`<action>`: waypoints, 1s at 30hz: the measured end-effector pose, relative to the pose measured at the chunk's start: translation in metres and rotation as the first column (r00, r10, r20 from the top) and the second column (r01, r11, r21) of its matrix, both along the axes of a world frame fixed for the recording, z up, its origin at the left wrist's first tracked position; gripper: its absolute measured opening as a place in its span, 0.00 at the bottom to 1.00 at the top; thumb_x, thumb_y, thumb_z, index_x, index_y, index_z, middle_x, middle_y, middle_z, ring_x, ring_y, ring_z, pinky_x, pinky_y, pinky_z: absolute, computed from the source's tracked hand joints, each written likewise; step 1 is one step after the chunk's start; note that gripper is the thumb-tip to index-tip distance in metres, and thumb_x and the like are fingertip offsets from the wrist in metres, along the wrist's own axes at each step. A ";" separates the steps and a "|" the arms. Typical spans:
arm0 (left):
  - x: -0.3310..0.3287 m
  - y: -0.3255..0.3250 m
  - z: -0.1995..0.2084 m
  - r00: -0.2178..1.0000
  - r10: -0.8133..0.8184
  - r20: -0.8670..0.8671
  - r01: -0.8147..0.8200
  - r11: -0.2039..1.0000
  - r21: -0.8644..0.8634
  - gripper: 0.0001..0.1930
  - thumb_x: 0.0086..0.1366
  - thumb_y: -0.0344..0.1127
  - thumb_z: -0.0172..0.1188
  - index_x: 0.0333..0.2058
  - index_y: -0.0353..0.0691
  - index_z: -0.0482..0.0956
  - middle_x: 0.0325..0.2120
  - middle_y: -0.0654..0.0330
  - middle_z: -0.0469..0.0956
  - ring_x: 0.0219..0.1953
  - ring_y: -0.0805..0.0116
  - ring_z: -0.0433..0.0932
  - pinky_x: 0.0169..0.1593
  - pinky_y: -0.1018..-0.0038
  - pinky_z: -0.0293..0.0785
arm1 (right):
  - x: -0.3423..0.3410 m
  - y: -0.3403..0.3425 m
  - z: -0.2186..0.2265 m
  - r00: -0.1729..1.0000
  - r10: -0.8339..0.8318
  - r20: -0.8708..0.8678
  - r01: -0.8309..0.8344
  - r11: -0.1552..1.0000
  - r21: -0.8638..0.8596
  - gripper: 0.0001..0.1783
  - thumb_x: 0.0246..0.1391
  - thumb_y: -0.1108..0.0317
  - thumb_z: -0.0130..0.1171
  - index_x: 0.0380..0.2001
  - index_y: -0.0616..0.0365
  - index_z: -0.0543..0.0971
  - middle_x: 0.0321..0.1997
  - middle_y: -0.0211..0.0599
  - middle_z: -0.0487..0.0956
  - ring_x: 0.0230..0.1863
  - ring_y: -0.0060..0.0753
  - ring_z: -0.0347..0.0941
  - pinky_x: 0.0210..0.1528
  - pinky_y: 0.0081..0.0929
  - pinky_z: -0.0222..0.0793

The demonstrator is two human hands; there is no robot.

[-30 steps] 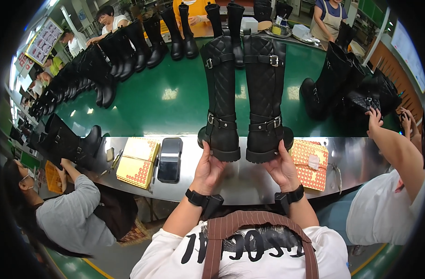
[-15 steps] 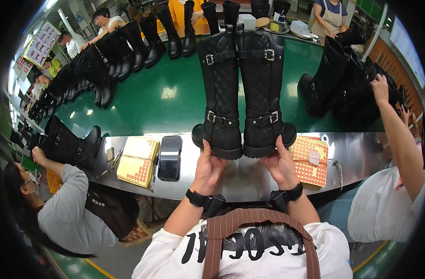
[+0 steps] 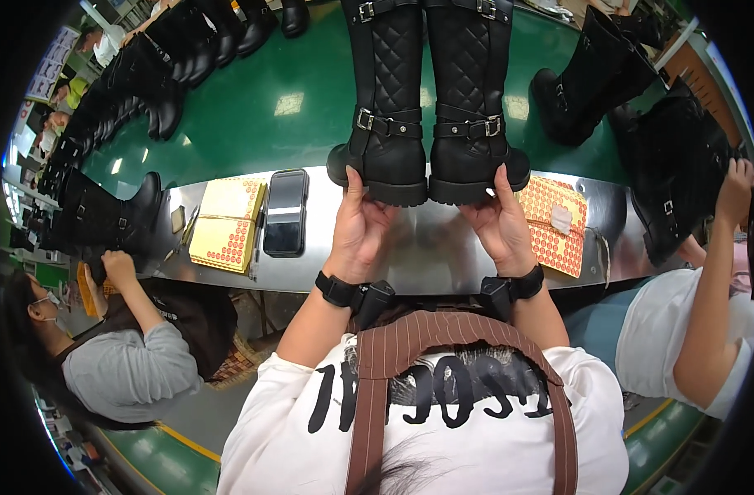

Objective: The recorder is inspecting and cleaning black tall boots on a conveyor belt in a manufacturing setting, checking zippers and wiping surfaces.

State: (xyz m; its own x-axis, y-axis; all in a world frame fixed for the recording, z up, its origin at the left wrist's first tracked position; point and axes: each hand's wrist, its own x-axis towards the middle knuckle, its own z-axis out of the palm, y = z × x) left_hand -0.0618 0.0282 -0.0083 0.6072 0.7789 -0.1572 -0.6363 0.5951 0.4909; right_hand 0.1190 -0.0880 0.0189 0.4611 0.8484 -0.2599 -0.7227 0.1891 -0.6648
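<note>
Two tall black boots with quilted shafts and silver buckles are held up side by side before me, heels and soles toward me. My left hand (image 3: 362, 221) grips the left boot (image 3: 385, 136) at its heel and sole, thumb on the heel side. In the same way my right hand (image 3: 498, 224) holds the right boot (image 3: 469, 136), its thumb pressed along the heel. The fingers go under the soles and are partly hidden. Both boots stand upright with a narrow gap between their shafts; the soles almost touch. Their tops run out of the picture.
A steel ledge (image 3: 327, 272) borders the green table (image 3: 253, 124). On it lie a phone (image 3: 285, 213), yellow sticker sheets (image 3: 225, 223) and another bundle (image 3: 550, 235) with red dots. Boots line the far left (image 3: 158, 91); more stand right (image 3: 591, 78). Co-workers sit at both sides.
The view has tilted downward, so the boots and table sit differently in it. I still hold both boots. The co-worker at right now holds a boot nearer the ledge; the left co-worker's hand has lowered.
</note>
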 end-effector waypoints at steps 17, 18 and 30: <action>-0.003 0.002 -0.003 0.995 0.079 -0.057 -0.075 0.995 0.064 0.29 0.68 0.53 0.53 0.62 0.51 0.56 0.56 0.59 0.68 0.54 0.63 0.72 0.56 0.59 0.71 | -0.003 0.000 -0.002 0.999 -0.007 0.050 0.007 1.000 0.008 0.28 0.62 0.50 0.53 0.58 0.57 0.66 0.57 0.40 0.71 0.56 0.36 0.70 0.55 0.37 0.73; -0.002 0.001 -0.003 0.995 0.084 -0.051 -0.077 0.990 0.121 0.29 0.68 0.53 0.53 0.62 0.52 0.55 0.57 0.60 0.67 0.55 0.63 0.71 0.57 0.58 0.70 | -0.003 0.000 -0.003 0.998 -0.010 0.066 0.008 0.999 0.035 0.28 0.63 0.50 0.53 0.58 0.57 0.67 0.57 0.39 0.72 0.55 0.36 0.71 0.55 0.36 0.73; -0.002 -0.001 -0.004 0.995 0.080 -0.058 -0.076 0.995 0.058 0.27 0.70 0.51 0.51 0.63 0.56 0.55 0.57 0.63 0.67 0.57 0.63 0.69 0.56 0.56 0.69 | 0.000 0.001 -0.006 0.998 0.038 0.040 -0.038 0.999 0.001 0.26 0.65 0.51 0.49 0.61 0.52 0.65 0.59 0.36 0.72 0.57 0.37 0.71 0.56 0.38 0.70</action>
State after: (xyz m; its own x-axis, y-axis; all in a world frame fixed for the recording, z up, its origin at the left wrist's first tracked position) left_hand -0.0641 0.0273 -0.0119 0.5351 0.8320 -0.1464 -0.6480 0.5154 0.5608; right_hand 0.1187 -0.0867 0.0127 0.4389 0.8658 -0.2402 -0.7021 0.1637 -0.6930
